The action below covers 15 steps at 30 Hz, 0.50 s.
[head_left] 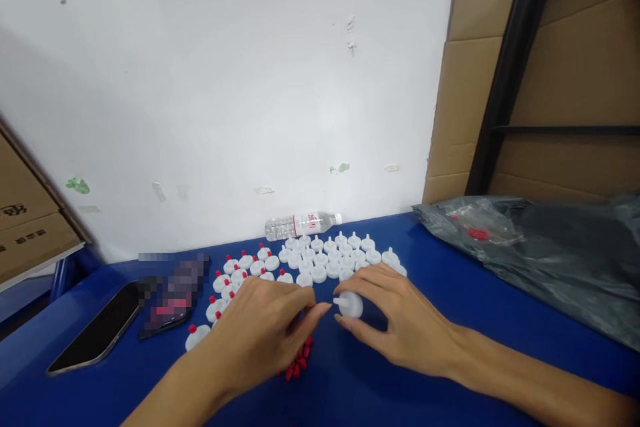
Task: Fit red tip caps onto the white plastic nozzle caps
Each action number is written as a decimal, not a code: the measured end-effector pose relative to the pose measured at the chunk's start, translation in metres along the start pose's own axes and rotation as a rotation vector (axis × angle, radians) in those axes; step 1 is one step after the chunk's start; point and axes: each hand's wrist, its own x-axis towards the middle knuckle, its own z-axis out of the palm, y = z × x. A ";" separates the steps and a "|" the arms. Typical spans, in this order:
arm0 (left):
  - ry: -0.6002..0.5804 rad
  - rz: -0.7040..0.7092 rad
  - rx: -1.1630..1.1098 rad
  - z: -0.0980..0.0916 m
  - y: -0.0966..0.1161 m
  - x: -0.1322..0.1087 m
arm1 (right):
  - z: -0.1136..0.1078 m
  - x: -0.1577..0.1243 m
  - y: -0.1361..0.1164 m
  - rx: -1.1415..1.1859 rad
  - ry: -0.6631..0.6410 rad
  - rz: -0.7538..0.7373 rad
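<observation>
My right hand [395, 320] grips a white nozzle cap [351, 305] between thumb and fingers, its thin spout tipped toward the left. Just left of that spout, my left hand [270, 320] is closed in a pinch; whatever its fingertips hold, if anything, is hidden. Below my left hand lies a pile of small red tips [299, 363], partly covered by it. Behind both hands stand many white nozzle caps [333, 269] with bare spouts. To the left are several white caps with red tips [215, 307], some hidden by my left hand.
A clear plastic bottle [303, 224] lies against the white wall. On the left of the blue table [370, 380] are a phone [95, 333] and a dark packet [177, 293]. A grey plastic bag [540, 267] with a clear bag of red pieces [477, 233] covers the right side.
</observation>
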 end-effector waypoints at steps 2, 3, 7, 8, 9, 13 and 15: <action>-0.179 -0.088 -0.078 -0.016 0.003 -0.006 | 0.000 0.000 0.001 -0.001 0.010 -0.011; -0.284 -0.125 -0.136 -0.023 0.004 -0.011 | 0.000 0.000 0.001 0.001 0.009 -0.017; -0.537 -0.216 -0.244 -0.029 0.004 -0.036 | 0.002 0.000 0.001 -0.001 0.006 -0.027; -0.542 -0.220 -0.245 -0.026 0.004 -0.041 | 0.002 0.000 0.001 -0.003 0.002 -0.025; -0.534 -0.216 -0.233 -0.022 0.004 -0.044 | 0.003 0.000 0.001 -0.005 -0.004 -0.022; -0.559 -0.151 -0.188 -0.005 0.004 -0.041 | 0.005 -0.001 0.001 -0.017 -0.031 -0.001; -0.614 -0.106 -0.234 0.002 0.004 -0.036 | 0.007 -0.001 0.000 -0.016 -0.039 0.004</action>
